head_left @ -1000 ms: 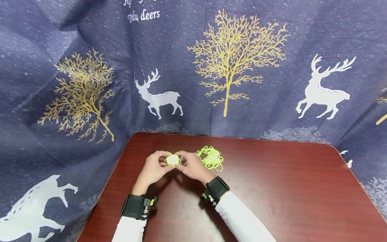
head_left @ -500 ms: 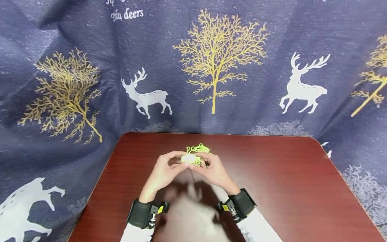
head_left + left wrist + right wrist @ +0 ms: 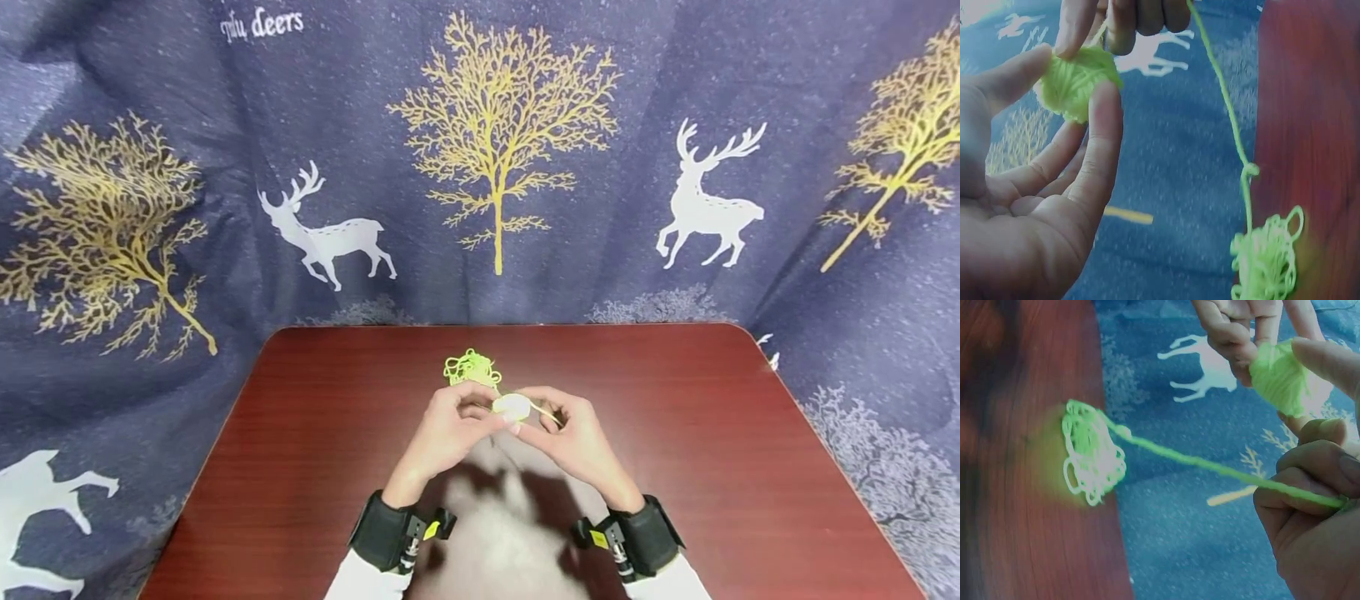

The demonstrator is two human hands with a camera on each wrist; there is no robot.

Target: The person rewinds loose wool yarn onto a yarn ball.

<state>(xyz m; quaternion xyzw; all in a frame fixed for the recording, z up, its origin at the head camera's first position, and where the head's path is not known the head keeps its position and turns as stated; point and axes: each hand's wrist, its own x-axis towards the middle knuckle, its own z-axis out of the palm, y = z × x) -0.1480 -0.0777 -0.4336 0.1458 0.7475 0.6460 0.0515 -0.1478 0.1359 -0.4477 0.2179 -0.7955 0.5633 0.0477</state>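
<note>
A small ball of yellow-green yarn (image 3: 511,405) is held up above the table between both hands. My left hand (image 3: 448,429) pinches it between thumb and fingertips, as the left wrist view shows on the wound ball (image 3: 1075,81). My right hand (image 3: 576,440) touches the ball from the other side, while its lower fingers curl round the yarn strand (image 3: 1204,464). That strand runs taut to a loose heap of the same yarn (image 3: 472,369), which lies behind the hands, a little to the left. A small knot or loop (image 3: 1250,170) shows on the strand.
The reddish-brown table (image 3: 315,450) spreads under the hands, with its far edge against a dark blue curtain (image 3: 570,275) printed with deer and trees. Each wrist wears a black strap (image 3: 648,533) with a small camera device.
Both hands, with the yarn ball, have moved right relative to the loose heap, which was to their right and now lies behind left. The head view has swung right. A strand now shows by the right hand.
</note>
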